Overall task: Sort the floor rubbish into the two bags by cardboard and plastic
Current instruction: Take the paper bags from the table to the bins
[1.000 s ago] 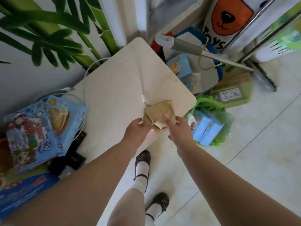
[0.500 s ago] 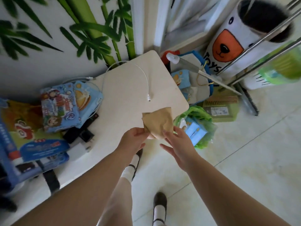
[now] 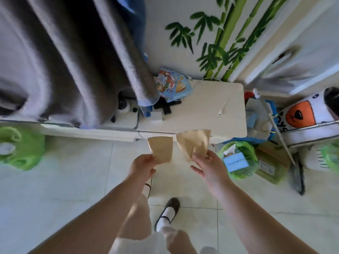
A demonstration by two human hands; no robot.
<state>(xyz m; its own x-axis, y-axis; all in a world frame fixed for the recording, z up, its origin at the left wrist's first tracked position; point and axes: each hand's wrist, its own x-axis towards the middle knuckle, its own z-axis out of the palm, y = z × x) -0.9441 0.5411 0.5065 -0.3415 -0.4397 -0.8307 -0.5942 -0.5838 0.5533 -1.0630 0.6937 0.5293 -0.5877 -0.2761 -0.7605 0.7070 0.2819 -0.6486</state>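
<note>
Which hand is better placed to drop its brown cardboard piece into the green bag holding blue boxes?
Right hand: its brown cardboard piece is beside the green bag; the left hand is farther.

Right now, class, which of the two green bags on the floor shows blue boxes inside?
The green bag on the right, beside the right hand, shows blue boxes. The green bag at far left shows none.

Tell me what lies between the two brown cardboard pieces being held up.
Nothing. In the head view, the left hand pinches one cardboard piece, the right hand the other cardboard piece; through the narrow gap only bare floor tile shows.
</note>
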